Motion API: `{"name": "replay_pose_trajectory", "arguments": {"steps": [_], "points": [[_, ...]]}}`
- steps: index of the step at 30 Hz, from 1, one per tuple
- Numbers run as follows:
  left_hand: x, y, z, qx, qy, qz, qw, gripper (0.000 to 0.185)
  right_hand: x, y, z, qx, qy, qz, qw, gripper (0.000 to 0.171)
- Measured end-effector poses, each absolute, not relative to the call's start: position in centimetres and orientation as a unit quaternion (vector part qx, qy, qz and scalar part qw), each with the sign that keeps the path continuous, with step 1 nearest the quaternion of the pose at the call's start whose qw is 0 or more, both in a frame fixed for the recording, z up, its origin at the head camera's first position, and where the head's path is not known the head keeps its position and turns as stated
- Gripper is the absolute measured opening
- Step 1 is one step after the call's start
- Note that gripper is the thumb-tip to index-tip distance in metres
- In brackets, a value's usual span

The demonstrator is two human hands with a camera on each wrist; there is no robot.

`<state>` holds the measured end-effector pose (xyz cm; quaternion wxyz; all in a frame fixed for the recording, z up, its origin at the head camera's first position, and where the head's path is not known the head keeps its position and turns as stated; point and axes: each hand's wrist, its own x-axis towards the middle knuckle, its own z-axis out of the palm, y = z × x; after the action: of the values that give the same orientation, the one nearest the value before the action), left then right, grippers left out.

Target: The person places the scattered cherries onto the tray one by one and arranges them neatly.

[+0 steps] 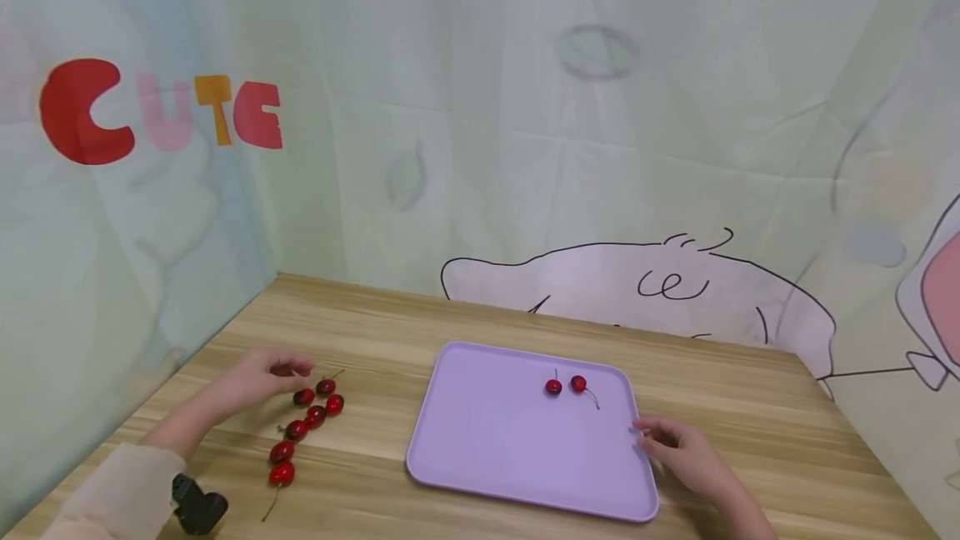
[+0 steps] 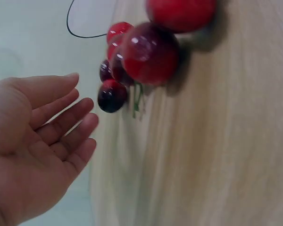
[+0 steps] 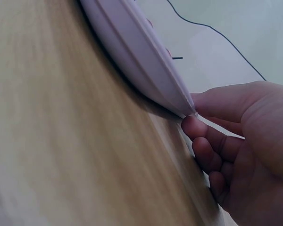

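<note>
My left hand (image 1: 258, 377) hovers beside the far end of a line of red cherries (image 1: 296, 430) on the table. Its palm holds nothing, and the fingers are relaxed and slightly bent in the left wrist view, fingertips close to the dark cherry (image 2: 112, 96). Several cherries make up the line, some with stems. To the right lies a lilac rectangular tray (image 1: 517, 448), with two cherries (image 1: 553, 387) near its far right corner. At the tray's right rim, my right hand (image 1: 686, 457) pinches the edge between thumb and finger, seen closely in the right wrist view.
The wood-grain table (image 1: 360, 473) runs back to a printed curtain (image 1: 510, 148) that also encloses the left and right sides. A small black device (image 1: 197, 507) is strapped at the left sleeve (image 1: 120, 490).
</note>
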<state>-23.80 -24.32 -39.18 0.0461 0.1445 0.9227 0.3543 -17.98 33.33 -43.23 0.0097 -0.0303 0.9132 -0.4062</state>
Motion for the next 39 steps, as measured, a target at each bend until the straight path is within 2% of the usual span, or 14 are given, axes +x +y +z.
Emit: {"name": "replay_pose_trajectory", "arguments": {"steps": [22,39], "points": [[-24.1,-25.0,-41.0,0.125,0.913,0.380,0.078,0.043,-17.8,33.4,-43.0,-0.053,0.908,-0.415,0.009,0.032],[-23.9,-25.1,-39.8,0.104,0.920,0.373,0.060,0.040,-17.9,33.2,-42.9,-0.043,0.914,-0.403,0.009,0.032]]}}
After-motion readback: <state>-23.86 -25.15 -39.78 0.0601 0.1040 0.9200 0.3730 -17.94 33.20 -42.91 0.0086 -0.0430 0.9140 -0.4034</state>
